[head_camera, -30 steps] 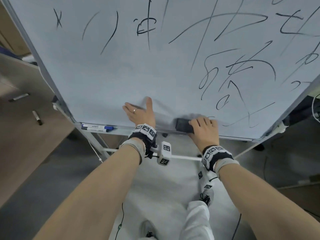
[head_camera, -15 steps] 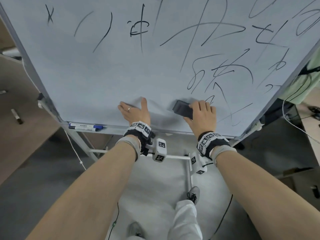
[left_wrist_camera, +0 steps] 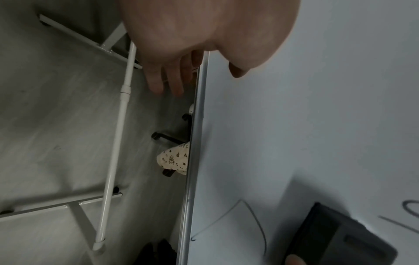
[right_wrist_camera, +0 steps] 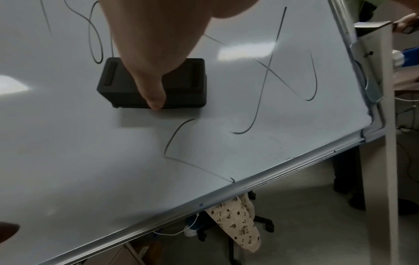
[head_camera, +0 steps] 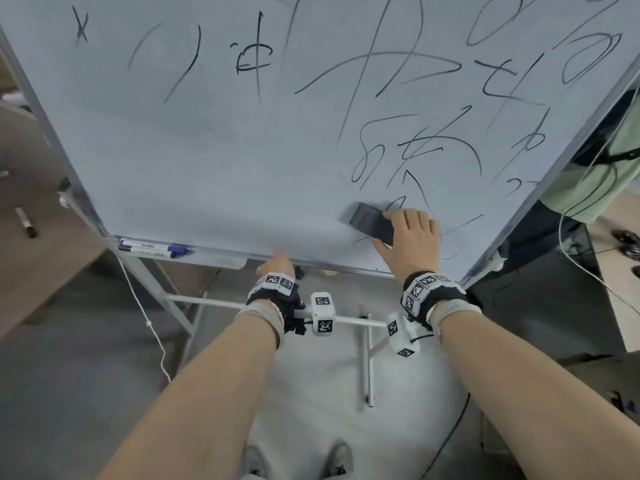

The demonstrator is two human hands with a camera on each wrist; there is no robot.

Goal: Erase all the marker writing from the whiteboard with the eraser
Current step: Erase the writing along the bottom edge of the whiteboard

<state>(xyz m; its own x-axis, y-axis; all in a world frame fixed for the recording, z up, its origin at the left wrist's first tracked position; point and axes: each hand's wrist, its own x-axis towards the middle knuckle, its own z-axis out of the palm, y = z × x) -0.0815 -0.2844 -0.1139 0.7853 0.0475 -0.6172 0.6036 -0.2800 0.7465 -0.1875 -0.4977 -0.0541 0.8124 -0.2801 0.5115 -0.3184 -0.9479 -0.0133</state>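
The whiteboard [head_camera: 207, 150] on its stand carries black marker writing [head_camera: 415, 150] across the top and the right half. My right hand [head_camera: 405, 230] grips the black eraser [head_camera: 369, 221] and presses it flat on the board near the lower right. In the right wrist view my thumb [right_wrist_camera: 152, 89] lies across the eraser [right_wrist_camera: 186, 86], with strokes [right_wrist_camera: 267, 71] to its right and below. My left hand [head_camera: 277, 265] holds the board's lower edge [left_wrist_camera: 195, 143]. Its fingers [left_wrist_camera: 167, 78] reach behind the edge and its thumb [left_wrist_camera: 238, 71] lies on the front.
Two markers [head_camera: 152, 247] lie in the tray at the board's lower left. Another marker [head_camera: 26, 221] lies on the wooden desk at left. The white stand legs [head_camera: 367, 358] cross the floor. A person's floral trousers [right_wrist_camera: 238, 224] and chair casters show behind the board.
My left hand slid from flat on the board's face down to its lower edge. My right hand moved the eraser up and to the right, onto the lower writing.
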